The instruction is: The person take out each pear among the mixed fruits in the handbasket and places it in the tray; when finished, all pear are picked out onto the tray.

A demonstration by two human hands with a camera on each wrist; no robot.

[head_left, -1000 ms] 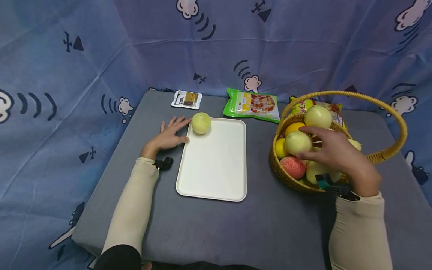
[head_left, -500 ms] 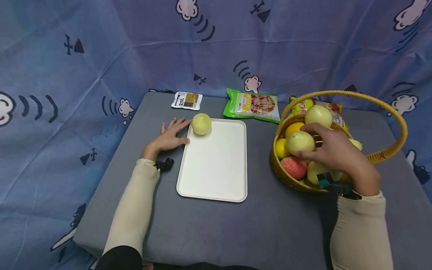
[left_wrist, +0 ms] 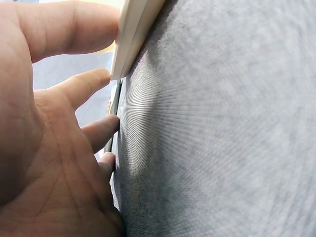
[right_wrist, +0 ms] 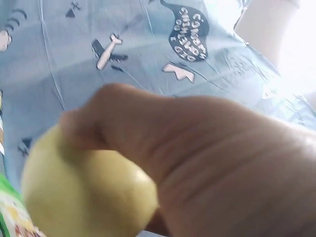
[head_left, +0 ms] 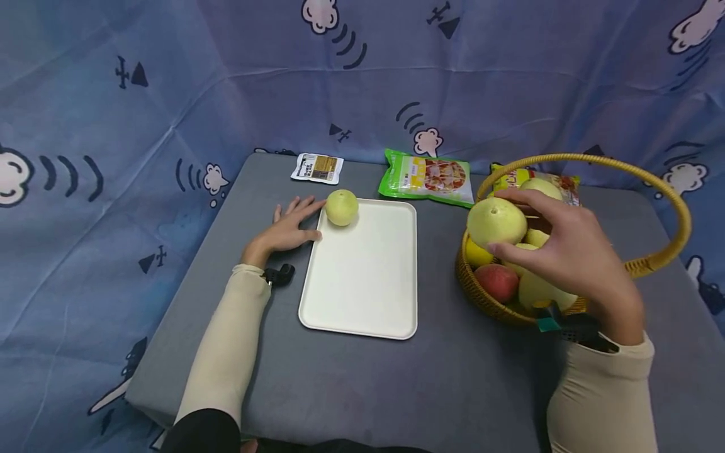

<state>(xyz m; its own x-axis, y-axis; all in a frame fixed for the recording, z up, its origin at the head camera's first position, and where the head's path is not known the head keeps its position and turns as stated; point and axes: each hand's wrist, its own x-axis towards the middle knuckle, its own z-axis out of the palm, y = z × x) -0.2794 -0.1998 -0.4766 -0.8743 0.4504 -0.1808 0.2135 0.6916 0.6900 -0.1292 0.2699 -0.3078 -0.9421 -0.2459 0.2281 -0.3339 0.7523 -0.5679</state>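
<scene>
My right hand (head_left: 572, 242) grips a round, pale yellow-green fruit (head_left: 496, 223) between thumb and fingers, above the left part of the wicker basket (head_left: 478, 296). The right wrist view shows the thumb curled on this fruit (right_wrist: 79, 187); its exact kind is unclear. Below it in the basket lie a reddish fruit (head_left: 497, 283), a yellow fruit (head_left: 477, 253) and several pale green ones. My left hand (head_left: 286, 233) rests at the white tray (head_left: 362, 277), fingers spread, thumb and index finger touching its left edge (left_wrist: 133, 37). A similar pale green fruit (head_left: 342, 207) sits in the tray's far left corner.
Behind the tray lie a small white packet (head_left: 318, 168) and a green food bag (head_left: 427, 178). Another yellow and red bag (head_left: 566, 185) lies behind the basket. The basket's tall handle (head_left: 674, 189) arches up and leans right. A patterned blue cloth (head_left: 362, 75) hangs behind the grey table.
My right hand has lifted the pale green fruit up from among the others in the basket. The left hand, the tray and the fruit on it stay in place.
</scene>
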